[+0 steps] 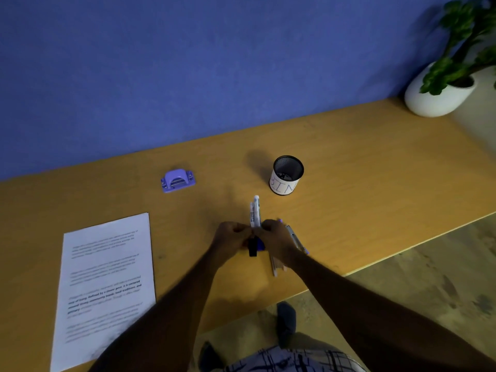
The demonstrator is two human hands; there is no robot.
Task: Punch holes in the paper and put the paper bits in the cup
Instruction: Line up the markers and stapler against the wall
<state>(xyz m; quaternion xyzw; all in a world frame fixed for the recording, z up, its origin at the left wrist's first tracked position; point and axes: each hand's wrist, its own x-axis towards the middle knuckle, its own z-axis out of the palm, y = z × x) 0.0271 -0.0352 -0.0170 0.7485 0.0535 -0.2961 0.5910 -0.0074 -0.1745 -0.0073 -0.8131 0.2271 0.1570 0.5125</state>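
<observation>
A printed sheet of paper (107,277) lies flat at the left of the wooden desk (362,183). A purple hole punch (177,180) sits beyond it, near the blue wall. A black mesh cup (286,175) with a white label reading BIN stands right of centre. My left hand (232,237) and my right hand (276,238) meet at the desk's middle, both closed around a bundle of markers and pens (255,212) whose white ends point away from me. Dark caps show below the fingers.
More pens (296,238) lie on the desk just right of my right hand and under my right wrist. A white pot with a green plant (440,92) stands at the far right corner. The desk's front edge runs diagonally, with floor and my feet below it.
</observation>
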